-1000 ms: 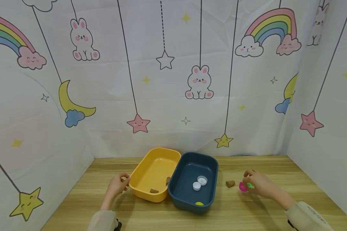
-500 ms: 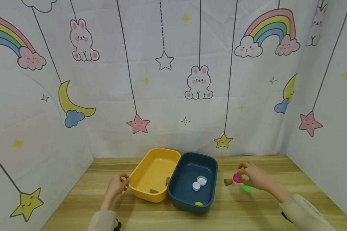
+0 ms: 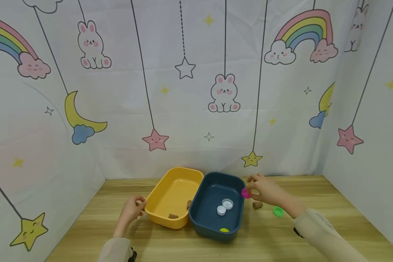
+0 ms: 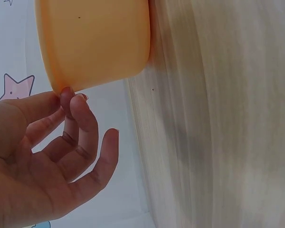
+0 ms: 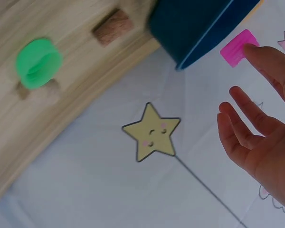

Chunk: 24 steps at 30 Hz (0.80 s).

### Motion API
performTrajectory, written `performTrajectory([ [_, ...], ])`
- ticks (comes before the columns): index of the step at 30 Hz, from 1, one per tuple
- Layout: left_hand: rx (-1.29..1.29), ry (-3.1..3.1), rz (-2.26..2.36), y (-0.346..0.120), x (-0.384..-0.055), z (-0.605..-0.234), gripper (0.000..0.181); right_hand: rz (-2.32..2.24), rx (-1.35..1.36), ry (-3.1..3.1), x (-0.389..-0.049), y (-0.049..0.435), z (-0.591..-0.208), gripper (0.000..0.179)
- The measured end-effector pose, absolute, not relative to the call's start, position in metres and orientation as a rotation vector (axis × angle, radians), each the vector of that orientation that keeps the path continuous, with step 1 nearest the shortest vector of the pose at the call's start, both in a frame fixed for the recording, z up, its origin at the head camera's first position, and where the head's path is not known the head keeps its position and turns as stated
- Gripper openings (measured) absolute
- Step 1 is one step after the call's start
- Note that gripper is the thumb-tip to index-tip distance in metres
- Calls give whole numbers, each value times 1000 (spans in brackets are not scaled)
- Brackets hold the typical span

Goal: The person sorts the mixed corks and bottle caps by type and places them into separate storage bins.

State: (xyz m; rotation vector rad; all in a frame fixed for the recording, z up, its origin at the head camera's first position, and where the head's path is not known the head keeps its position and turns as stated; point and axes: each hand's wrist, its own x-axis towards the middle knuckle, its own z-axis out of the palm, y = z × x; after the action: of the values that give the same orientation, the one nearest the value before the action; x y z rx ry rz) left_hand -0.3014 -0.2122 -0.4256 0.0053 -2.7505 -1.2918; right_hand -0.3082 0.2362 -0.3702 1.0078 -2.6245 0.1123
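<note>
My right hand (image 3: pixel 265 189) pinches a pink bottle cap (image 5: pixel 239 47) at the right rim of the dark blue bin (image 3: pixel 216 229). The cap is above the table, held by its side between thumb and finger. With thumb and fingertips, my left hand (image 4: pixel 61 147) grips the rim corner of the yellow bin (image 4: pixel 95 42). Inside the blue bin are two white caps, one a small white cap (image 3: pixel 221 210), plus a yellow cap (image 3: pixel 224 230). Two corks lie in the yellow bin, among them a cork (image 3: pixel 173 216) near its front wall.
On the table right of the blue bin lie another cork (image 3: pixel 257 205) and a green bottle cap (image 3: pixel 278 211). The two bins stand side by side. A printed cloth backdrop (image 3: pixel 183 153) rises behind the wooden table (image 3: pixel 170 247) and along both sides.
The right hand has picked up the pink cap from beside the green one and carried it left to the blue bin's rim. The left hand stays at the yellow bin.
</note>
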Motion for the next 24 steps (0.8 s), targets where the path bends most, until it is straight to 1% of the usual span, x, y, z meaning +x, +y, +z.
performTrajectory([
  [10,4,-2749,-1272,-213,-302,-428,14,88,1050,-2593,-316,197,-368,4],
  [16,3,-2747,-1281,-212,-303,-428,14,103,1088,-2625,-318,183,-374,6],
  [20,0,-2745,-1276,-212,-303,-428,13,88,1122,-2616,-317,175,-377,3],
  [24,1,-2746,-1270,-212,-303,-428,14,82,1145,-2621,-315,165,-380,4],
])
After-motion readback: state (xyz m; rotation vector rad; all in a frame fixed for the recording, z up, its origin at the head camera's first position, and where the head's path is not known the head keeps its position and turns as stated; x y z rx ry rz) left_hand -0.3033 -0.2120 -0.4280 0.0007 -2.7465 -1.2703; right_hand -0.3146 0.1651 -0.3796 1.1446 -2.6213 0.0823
